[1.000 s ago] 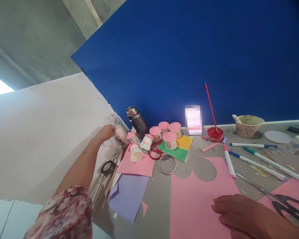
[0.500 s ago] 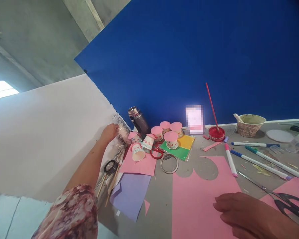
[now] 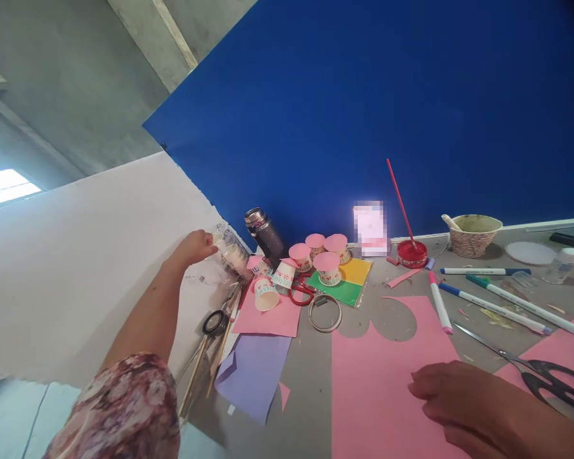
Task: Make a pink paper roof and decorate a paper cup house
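My left hand (image 3: 195, 246) reaches far left and is closed on the end of a clear plastic sleeve of stacked paper cups (image 3: 230, 252), which leans against the white board. My right hand (image 3: 452, 398) lies flat, fingers together, on a large pink paper sheet (image 3: 377, 382) with a rounded cut-out at its top. Several small paper cups capped with pink discs (image 3: 326, 266) stand and lie beside a dark metal flask (image 3: 265, 234).
Red scissors (image 3: 300, 293), a tape ring (image 3: 324, 313), black tape (image 3: 215, 323), sticks and lilac paper (image 3: 252, 373) lie at left. Markers (image 3: 488, 305), large scissors (image 3: 545, 379), a red paint pot with brush (image 3: 411, 252) and a woven bowl (image 3: 473, 233) are at right. Blue board stands behind.
My left hand has lifted slightly up and left with the end of the cup sleeve. My right hand stays on the pink sheet.
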Tool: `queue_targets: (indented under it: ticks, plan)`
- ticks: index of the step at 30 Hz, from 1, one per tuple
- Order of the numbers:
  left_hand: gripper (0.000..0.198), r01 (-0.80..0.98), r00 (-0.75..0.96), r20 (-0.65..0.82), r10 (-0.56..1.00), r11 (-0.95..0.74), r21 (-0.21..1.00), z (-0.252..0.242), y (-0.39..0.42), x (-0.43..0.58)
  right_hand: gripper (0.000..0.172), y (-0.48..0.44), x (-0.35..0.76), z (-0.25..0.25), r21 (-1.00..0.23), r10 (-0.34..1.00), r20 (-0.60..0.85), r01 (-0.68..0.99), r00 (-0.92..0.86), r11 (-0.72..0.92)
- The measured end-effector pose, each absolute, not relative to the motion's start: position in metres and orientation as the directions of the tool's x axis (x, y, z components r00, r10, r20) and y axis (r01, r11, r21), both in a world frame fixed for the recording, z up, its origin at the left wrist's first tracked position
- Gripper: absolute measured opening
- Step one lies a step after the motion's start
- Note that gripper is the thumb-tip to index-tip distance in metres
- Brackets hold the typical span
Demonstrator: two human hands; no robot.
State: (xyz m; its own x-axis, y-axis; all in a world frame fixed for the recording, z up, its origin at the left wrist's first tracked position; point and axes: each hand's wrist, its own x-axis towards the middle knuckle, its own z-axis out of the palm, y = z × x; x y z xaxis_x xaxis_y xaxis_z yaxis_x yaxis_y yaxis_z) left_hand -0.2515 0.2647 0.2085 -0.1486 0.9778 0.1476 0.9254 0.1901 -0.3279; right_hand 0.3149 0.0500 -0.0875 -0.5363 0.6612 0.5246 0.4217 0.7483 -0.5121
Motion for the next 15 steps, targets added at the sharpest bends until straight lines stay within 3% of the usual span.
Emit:
queue_targets:
  ticks: [6,11,13,15]
  plan:
    - [0.026,0.934,-0.204,0.118,0.972,0.230,-0.274,0.243,0.237,-0.229,0.030,0.058,0.310,-0.055,-0.366,0.543,0.486,0.404,-0.685,0.838]
    - [0.025,0.958,-0.130,0.304,0.944,0.198,-0.205,0.254,0.183,-0.186,0.019,0.056,0.304,-0.035,-0.418,0.569,0.455,0.401,-0.684,0.816]
    - [0.021,0.993,-0.040,0.445,0.895,0.087,-0.086,0.230,0.155,-0.154,0.022,0.055,0.303,-0.029,-0.478,0.579,0.426,0.370,-0.695,0.797]
    - [0.028,0.993,0.063,0.435,0.898,-0.101,0.066,0.186,0.130,-0.111,0.021,0.057,0.302,-0.023,-0.547,0.590,0.380,0.341,-0.712,0.764]
